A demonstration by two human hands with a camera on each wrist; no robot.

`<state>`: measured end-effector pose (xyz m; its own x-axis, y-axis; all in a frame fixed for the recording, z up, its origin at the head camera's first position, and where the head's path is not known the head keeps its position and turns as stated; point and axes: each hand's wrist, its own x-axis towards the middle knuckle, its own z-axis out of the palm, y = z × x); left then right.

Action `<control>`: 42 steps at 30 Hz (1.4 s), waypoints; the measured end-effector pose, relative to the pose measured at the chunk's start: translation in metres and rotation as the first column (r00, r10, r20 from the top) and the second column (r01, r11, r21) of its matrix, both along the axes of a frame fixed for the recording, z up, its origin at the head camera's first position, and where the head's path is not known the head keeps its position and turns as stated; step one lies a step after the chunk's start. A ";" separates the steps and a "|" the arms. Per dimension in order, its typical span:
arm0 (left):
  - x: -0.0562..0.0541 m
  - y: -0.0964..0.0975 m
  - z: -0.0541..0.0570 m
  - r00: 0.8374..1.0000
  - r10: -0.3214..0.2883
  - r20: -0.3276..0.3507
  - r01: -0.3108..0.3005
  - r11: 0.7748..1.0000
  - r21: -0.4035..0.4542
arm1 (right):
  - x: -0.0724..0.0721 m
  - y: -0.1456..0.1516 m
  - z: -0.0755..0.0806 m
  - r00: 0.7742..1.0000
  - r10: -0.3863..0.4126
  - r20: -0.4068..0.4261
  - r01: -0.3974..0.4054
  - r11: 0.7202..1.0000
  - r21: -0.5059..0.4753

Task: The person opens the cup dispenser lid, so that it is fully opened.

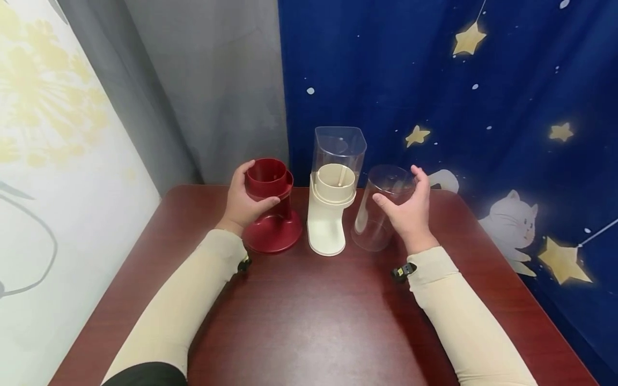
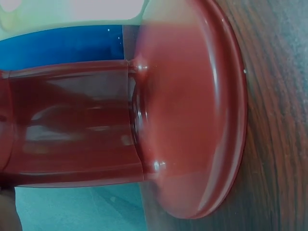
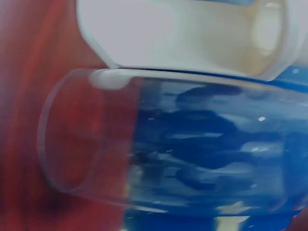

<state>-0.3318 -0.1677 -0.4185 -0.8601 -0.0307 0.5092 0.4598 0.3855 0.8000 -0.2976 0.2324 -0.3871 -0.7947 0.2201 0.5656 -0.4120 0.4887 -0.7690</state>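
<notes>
While both forearms, in cream sleeves, reach across the dark red wooden table, the two hands work wide apart. Left hand: fingers and thumb curled round the cup end of a glossy red plastic stand with a broad round base. Stand upright, base below that hand. Grip is high, so a sideways pull would probably tip it onto its rim; the polished surface may let the fingers slide.

Right hand: thumb and fingers spread round the upper part of a clear, colourless, straight-walled cylinder, clamped from its right side. Plastic or glass, cannot tell. Nor can I tell whether its lower end bears fully on the table. Smooth wall, hold near the top: a loose pinch could let it slip or swing, and a hard squeeze might flex it if the wall is thin.

Inward of both hands, between their two loads, a cream plastic stand with a round cup, untouched. Cylinder lies just beside it; contact unclear in the right wrist view. An inward sweep of the right hand could knock it over.

Farther than either hand, a tall clear squared container rises behind the cream cup. Top-heavy, I judge: a bump below could topple it toward the blue star-patterned curtain.
</notes>
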 end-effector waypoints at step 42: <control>0.032 0.132 0.048 0.954 -0.287 0.082 0.286 0.958 0.029 | -0.034 -0.084 0.094 0.861 0.494 0.126 -0.487 0.870 -0.081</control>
<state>-0.2998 -0.0362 -0.3701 -0.8736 0.2156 0.4362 0.4799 0.2336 0.8457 -0.3318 0.1489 -0.2934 -0.8756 -0.1960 0.4414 -0.4775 0.2149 -0.8519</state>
